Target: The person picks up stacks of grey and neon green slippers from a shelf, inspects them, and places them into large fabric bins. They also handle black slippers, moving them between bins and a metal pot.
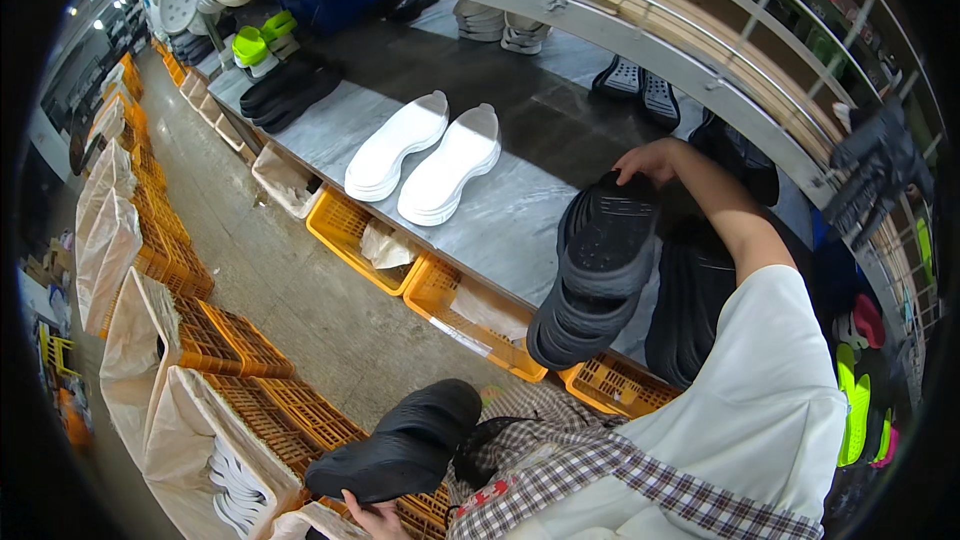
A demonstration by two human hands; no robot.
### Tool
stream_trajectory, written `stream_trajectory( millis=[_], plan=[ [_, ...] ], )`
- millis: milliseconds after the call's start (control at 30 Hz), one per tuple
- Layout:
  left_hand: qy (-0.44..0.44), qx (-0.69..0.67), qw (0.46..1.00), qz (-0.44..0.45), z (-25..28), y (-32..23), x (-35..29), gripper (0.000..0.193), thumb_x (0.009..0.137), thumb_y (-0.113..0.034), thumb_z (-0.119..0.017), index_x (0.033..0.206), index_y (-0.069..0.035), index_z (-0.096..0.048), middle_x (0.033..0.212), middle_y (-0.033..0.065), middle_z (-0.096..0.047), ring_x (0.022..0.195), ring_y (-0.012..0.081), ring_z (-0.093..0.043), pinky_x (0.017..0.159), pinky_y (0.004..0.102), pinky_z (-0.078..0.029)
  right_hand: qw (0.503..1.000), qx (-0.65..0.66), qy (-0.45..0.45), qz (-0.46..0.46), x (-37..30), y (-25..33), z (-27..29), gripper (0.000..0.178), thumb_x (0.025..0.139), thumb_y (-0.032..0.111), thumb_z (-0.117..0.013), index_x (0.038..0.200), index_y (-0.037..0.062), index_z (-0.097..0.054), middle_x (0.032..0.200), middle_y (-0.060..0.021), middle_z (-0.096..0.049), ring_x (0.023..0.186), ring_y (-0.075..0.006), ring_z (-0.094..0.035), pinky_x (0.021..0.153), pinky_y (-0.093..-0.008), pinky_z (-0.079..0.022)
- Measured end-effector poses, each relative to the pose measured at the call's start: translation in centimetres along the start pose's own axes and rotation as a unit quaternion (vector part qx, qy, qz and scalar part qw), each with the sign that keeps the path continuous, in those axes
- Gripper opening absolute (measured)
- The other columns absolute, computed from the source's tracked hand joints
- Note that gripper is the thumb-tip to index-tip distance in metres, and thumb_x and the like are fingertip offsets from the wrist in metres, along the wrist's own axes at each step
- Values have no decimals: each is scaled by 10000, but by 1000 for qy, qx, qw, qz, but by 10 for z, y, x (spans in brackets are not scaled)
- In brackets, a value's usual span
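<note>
Low in the picture, my left hand [374, 517] is closed on a bundle of black shoe soles [400, 445], held near the checked apron; most of its fingers are hidden. My right hand [650, 162] reaches over the bench and grips the far end of the top sole in a black stack [605, 250]. Beside that stack, under my right forearm, stands another stack of black soles [688, 315]. A pair of white soles [425, 160] lies on the bench [545, 175], left of my right hand.
Yellow crates [365, 240] line the bench's near edge. More crates with pale liners [205, 430] stand at left, one holding white soles [235, 490]. Black soles [290, 90] and lime-green soles [262, 40] sit farther left. A metal rack rail [600, 18] runs above the bench.
</note>
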State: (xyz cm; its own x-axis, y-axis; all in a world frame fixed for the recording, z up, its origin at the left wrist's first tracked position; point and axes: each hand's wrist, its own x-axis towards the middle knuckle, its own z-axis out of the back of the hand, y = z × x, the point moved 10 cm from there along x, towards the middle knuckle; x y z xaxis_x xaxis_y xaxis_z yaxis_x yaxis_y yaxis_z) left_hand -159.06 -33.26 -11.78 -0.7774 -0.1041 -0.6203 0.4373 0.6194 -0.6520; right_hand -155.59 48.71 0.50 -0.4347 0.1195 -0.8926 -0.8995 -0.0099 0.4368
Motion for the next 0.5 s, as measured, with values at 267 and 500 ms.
stream_trajectory(
  millis=[267,500],
  plan=[
    [136,-64,988,22,-73,9,27,651,893,-426,-541,1398,-76,-323,1389,154,-410,1257,353,-419,1014,543,-378,960,-239,-104,-102,-11,7,-9,669,691,306,-762,1282,107,-520,1343,-79,-453,1271,-232,-378,1018,-389,-342],
    [158,-107,979,76,-88,7,70,615,905,-404,-520,1368,-31,-364,1383,149,-432,1267,336,-413,1064,488,-322,983,-22,181,-15,-27,24,-145,551,710,120,-715,1217,7,-531,1102,-111,-618,1005,-209,-597,880,-360,-475]
  ],
)
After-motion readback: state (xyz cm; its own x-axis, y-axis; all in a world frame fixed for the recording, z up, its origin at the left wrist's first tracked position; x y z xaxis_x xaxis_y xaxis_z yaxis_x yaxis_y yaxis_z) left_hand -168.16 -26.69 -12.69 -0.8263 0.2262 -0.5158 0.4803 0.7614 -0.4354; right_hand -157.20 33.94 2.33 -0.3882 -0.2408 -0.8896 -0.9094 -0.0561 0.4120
